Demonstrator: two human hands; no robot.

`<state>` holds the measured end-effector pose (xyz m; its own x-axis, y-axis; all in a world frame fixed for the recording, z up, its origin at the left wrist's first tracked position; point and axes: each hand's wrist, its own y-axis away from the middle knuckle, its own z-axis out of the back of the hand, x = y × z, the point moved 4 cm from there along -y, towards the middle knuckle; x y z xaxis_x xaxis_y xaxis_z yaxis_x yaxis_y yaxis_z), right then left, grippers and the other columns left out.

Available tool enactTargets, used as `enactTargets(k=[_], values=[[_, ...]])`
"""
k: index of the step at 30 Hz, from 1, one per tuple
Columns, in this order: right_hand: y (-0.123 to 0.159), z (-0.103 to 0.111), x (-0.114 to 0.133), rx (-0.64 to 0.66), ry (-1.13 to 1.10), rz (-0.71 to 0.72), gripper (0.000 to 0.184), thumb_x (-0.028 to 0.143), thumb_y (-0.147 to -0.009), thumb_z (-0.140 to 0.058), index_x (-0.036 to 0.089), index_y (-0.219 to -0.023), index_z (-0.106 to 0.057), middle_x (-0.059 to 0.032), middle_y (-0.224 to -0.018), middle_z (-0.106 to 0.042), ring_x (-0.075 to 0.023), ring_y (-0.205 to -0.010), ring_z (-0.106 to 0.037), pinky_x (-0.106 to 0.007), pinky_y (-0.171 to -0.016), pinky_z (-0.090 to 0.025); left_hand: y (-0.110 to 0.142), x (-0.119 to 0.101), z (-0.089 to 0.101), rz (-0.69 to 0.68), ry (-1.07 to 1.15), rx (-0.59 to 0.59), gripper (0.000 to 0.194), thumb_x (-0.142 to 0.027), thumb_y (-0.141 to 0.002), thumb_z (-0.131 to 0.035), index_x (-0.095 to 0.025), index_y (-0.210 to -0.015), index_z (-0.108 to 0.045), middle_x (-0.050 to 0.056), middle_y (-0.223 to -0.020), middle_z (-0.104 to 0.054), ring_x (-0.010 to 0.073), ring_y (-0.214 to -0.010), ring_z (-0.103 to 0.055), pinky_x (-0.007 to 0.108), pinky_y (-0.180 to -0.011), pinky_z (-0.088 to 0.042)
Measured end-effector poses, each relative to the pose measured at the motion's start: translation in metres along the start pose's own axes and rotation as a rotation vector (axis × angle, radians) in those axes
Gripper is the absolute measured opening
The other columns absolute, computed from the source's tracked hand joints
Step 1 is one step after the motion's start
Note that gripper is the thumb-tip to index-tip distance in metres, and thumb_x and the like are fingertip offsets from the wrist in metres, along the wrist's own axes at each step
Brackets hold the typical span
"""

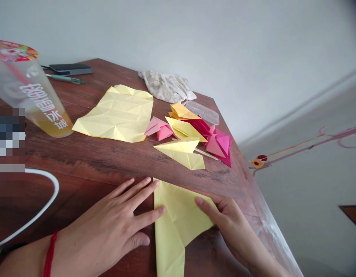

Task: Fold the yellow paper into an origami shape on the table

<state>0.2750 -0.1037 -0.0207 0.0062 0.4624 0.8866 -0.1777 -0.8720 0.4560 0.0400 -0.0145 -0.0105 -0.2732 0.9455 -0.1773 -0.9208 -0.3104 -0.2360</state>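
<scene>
A folded yellow paper (178, 223) lies on the wooden table (108, 161) near its front edge. My left hand (114, 227) lies flat with fingers stretched out, fingertips pressing the paper's left edge. My right hand (227, 223) rests on the paper's right corner, forefinger laid along the fold and the other fingers curled under. Neither hand lifts the paper.
Farther back lie a creased yellow sheet (117, 113), folded yellow and pink paper pieces (192, 140), a clear plastic box (202, 111), a white cloth (166, 86), a phone (70, 69) and a pen (65, 79). A plastic cup of yellow drink (30, 92) stands left. The table's right edge drops off.
</scene>
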Motion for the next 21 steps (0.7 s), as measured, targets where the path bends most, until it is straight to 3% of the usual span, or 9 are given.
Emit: enactTargets(k=[3, 5, 9, 15, 21], values=[[0.003, -0.001, 0.002, -0.029, 0.092, 0.068, 0.044, 0.055, -0.095, -0.064, 0.023, -0.122, -0.077, -0.0098, -0.113, -0.079, -0.0328, -0.098, -0.077, -0.045, -0.084, -0.065, 0.002, 0.000, -0.001, -0.006, 0.000, -0.014, 0.052, -0.052, -0.094, -0.067, -0.041, -0.144, -0.057, 0.003, -0.159, -0.047, 0.0312, -0.140, -0.052, 0.050, -0.117, -0.041], [0.006, -0.002, 0.005, -0.033, 0.213, 0.177, 0.039, 0.049, -0.099, -0.060, 0.027, -0.128, -0.073, -0.0081, -0.126, -0.075, -0.0320, -0.113, -0.073, -0.045, -0.093, -0.063, 0.002, 0.001, -0.001, -0.008, -0.002, -0.016, 0.053, -0.054, -0.093, -0.066, -0.041, -0.144, -0.057, 0.003, -0.160, -0.046, 0.0308, -0.140, -0.052, 0.050, -0.118, -0.040], [0.015, -0.012, 0.014, 0.083, 0.516, 0.478, 0.039, 0.028, -0.104, -0.052, 0.032, -0.142, -0.061, -0.0046, -0.145, -0.061, -0.0267, -0.137, -0.056, -0.048, -0.117, -0.045, 0.002, 0.002, -0.002, -0.020, -0.009, -0.008, 0.054, -0.057, -0.094, -0.064, -0.041, -0.145, -0.056, 0.002, -0.161, -0.045, 0.0298, -0.142, -0.050, 0.050, -0.120, -0.037], [0.027, -0.020, 0.022, 0.234, 0.771, 0.755, 0.057, 0.008, -0.099, -0.050, 0.027, -0.153, -0.047, -0.0062, -0.153, -0.052, -0.0229, -0.144, -0.046, -0.041, -0.118, -0.044, 0.006, 0.001, -0.003, -0.020, -0.033, 0.013, 0.063, -0.058, -0.091, -0.067, -0.040, -0.149, -0.051, 0.004, -0.161, -0.044, 0.0313, -0.143, -0.049, 0.052, -0.122, -0.034], [0.030, -0.028, 0.023, 0.300, 0.974, 0.845, 0.065, -0.001, -0.095, -0.047, 0.019, -0.156, -0.041, -0.0109, -0.155, -0.050, -0.0230, -0.147, -0.042, -0.042, -0.121, -0.040, 0.006, 0.006, -0.004, -0.018, 0.002, 0.061, 0.067, -0.058, -0.090, -0.068, -0.044, -0.152, -0.046, 0.002, -0.164, -0.038, 0.0309, -0.145, -0.047, 0.051, -0.123, -0.033]])
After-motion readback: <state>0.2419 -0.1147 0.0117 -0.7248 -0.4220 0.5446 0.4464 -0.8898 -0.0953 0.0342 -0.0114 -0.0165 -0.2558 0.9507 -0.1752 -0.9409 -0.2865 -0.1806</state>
